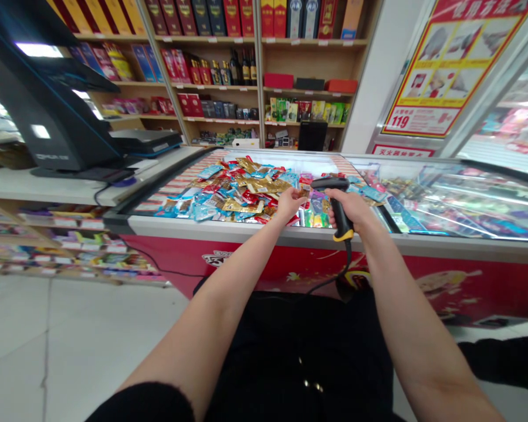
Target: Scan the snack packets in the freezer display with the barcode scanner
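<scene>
Head view: my right hand is wrapped firmly round a barcode scanner, forearm raised; my left hand stretches forward, its grip pinching a snack packet over the heap of packets in the chest freezer.

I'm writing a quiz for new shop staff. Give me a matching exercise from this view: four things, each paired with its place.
Things:
1. barcode scanner
2. snack packets
3. wine bottles
4. red-and-yellow poster

Places:
A. on a wooden shelf
B. gripped in the right hand
C. upper right, beyond the freezer
D. heaped in the chest freezer

Pairs: 1-B, 2-D, 3-A, 4-C
</scene>
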### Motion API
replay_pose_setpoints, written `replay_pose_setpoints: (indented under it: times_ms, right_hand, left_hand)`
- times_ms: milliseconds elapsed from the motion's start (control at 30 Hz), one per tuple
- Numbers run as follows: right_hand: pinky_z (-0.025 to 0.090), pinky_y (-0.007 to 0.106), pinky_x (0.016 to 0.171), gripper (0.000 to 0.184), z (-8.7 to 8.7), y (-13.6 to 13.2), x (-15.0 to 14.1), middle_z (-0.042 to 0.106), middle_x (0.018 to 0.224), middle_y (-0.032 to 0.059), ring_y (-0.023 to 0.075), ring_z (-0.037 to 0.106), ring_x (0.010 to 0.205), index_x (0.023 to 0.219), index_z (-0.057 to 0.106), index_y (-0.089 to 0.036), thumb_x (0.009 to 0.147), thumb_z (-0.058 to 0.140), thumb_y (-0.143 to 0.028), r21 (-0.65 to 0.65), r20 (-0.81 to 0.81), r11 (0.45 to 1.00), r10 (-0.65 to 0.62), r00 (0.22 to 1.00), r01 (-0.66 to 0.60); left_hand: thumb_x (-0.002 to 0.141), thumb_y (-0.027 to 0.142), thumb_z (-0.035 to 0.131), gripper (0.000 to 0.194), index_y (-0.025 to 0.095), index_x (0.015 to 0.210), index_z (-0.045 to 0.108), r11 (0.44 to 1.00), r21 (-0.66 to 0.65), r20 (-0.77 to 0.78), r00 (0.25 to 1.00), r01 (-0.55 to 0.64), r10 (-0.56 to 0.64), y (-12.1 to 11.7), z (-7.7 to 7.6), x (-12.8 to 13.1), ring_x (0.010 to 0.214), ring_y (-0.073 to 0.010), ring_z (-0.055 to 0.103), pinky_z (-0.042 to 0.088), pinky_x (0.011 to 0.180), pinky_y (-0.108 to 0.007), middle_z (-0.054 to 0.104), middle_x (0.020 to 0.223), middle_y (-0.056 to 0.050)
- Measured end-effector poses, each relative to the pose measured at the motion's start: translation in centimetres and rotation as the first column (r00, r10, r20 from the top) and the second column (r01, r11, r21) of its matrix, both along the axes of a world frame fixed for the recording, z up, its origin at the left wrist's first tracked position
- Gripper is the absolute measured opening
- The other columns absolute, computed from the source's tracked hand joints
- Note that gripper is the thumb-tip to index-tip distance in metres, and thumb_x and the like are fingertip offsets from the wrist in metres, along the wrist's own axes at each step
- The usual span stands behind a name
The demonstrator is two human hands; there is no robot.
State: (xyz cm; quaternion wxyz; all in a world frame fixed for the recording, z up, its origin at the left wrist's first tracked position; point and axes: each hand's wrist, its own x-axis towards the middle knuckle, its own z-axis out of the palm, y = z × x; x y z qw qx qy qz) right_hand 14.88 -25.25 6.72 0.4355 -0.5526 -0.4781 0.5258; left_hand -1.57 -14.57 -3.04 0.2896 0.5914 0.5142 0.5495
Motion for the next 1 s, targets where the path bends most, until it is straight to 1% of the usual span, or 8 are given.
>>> replay_pose_setpoints:
  times_ms: [167, 367, 433, 500, 567, 800, 933, 1000]
  right_hand:
    - [0.047, 0.023, 0.034, 0.028, -0.6, 0.6, 0.5, 0.057, 0.046, 0.0019, 0.0146, 0.054, 0.036, 0.069, 0.055, -0.019, 0.09, 0.063, -0.035, 0.021, -0.024, 0.999, -0.027, 0.999, 0.028]
    - [0.047, 0.023, 0.036, 0.025, -1.3, 1.2, 2.3, 0.057, 0.048, 0.0008, 0.0142, 0.054, 0.037, 0.073, 0.056, -0.019, 0.087, 0.067, -0.037, 0.056, -0.069, 0.994, -0.088, 0.994, 0.092]
    - [0.048, 0.024, 0.037, 0.025, -1.4, 1.3, 3.2, 0.058, 0.049, 0.0011, 0.0147, 0.054, 0.038, 0.073, 0.056, -0.019, 0.087, 0.066, -0.038, 0.053, -0.087, 0.992, -0.108, 0.99, 0.113]
    - [0.047, 0.025, 0.037, 0.026, -1.5, 1.6, 4.0, 0.058, 0.049, 0.0017, 0.0156, 0.055, 0.038, 0.073, 0.055, -0.019, 0.087, 0.066, -0.038, 0.047, -0.101, 0.988, -0.142, 0.985, 0.147]
    - [0.047, 0.026, 0.037, 0.026, -1.6, 1.8, 4.7, 0.058, 0.049, 0.0018, 0.016, 0.054, 0.038, 0.072, 0.055, -0.02, 0.086, 0.067, -0.037, 0.041, -0.108, 0.981, -0.187, 0.976, 0.192]
    - [0.046, 0.025, 0.036, 0.022, -2.6, 2.1, 6.8, 0.057, 0.048, 0.0003, 0.0153, 0.053, 0.036, 0.074, 0.056, -0.019, 0.087, 0.067, -0.034, 0.032, -0.137, 0.972, -0.227, 0.964, 0.233]
    - [0.046, 0.026, 0.036, 0.024, -3.2, 2.4, 7.5, 0.056, 0.047, 0.0008, 0.0156, 0.053, 0.036, 0.071, 0.055, -0.019, 0.088, 0.065, -0.031, 0.008, -0.144, 0.963, -0.267, 0.953, 0.271]
    - [0.047, 0.026, 0.036, 0.025, -3.4, 2.7, 7.9, 0.056, 0.046, 0.0013, 0.0159, 0.053, 0.036, 0.07, 0.056, -0.019, 0.089, 0.065, -0.031, -0.008, -0.136, 0.958, -0.285, 0.949, 0.287]
  left_hand:
    - [0.073, 0.017, 0.072, 0.022, 0.015, 0.092, 0.063, 0.999, -0.029, -0.008, 0.999, -0.039, 0.039, 0.1, 0.9, 0.2, 0.073, -0.0161, 0.065, 0.048, 0.072, -0.027, 0.07, 0.079, -0.002]
    - [0.085, 0.017, 0.065, 0.054, 0.01, 0.136, 0.051, 0.978, -0.017, -0.107, 0.973, -0.209, 0.206, 0.6, 6.5, -4.0, 0.086, -0.0182, 0.068, 0.05, 0.082, -0.031, 0.073, 0.106, -0.01]
    - [0.086, 0.014, 0.063, 0.06, 0.005, 0.142, 0.043, 0.924, 0.045, -0.253, 0.891, -0.379, 0.378, 0.5, 8.3, -6.2, 0.108, -0.0244, 0.065, 0.047, 0.095, -0.038, 0.067, 0.124, -0.018]
    - [0.084, 0.013, 0.066, 0.064, 0.005, 0.143, 0.043, 0.828, 0.144, -0.41, 0.729, -0.542, 0.548, 0.1, 9.3, -7.8, 0.13, -0.0354, 0.05, 0.039, 0.106, -0.05, 0.053, 0.142, -0.023]
    - [0.085, 0.015, 0.066, 0.064, 0.006, 0.144, 0.043, 0.797, 0.202, -0.487, 0.648, -0.569, 0.586, -0.2, 9.6, -8.3, 0.136, -0.04, 0.042, 0.034, 0.109, -0.055, 0.046, 0.148, -0.023]
    - [0.09, 0.016, 0.056, 0.035, 0.014, 0.124, 0.065, 0.964, 0.145, -0.643, 0.719, -0.225, 0.264, 1.1, 7.5, -1.5, 0.119, -0.031, 0.059, 0.041, 0.105, -0.046, 0.063, 0.129, -0.017]
    - [0.087, 0.029, 0.064, 0.023, 0.018, 0.105, 0.072, 0.999, 0.017, -0.665, 0.746, -0.043, 0.043, 1.9, 5.9, 4.5, 0.115, -0.0317, 0.062, 0.046, 0.1, -0.043, 0.069, 0.117, -0.015]
    - [0.082, 0.043, 0.072, 0.034, 0.016, 0.102, 0.073, 0.999, -0.032, -0.687, 0.726, 0.011, -0.03, 2.0, 5.1, 7.0, 0.119, -0.0355, 0.06, 0.045, 0.101, -0.045, 0.068, 0.116, -0.018]
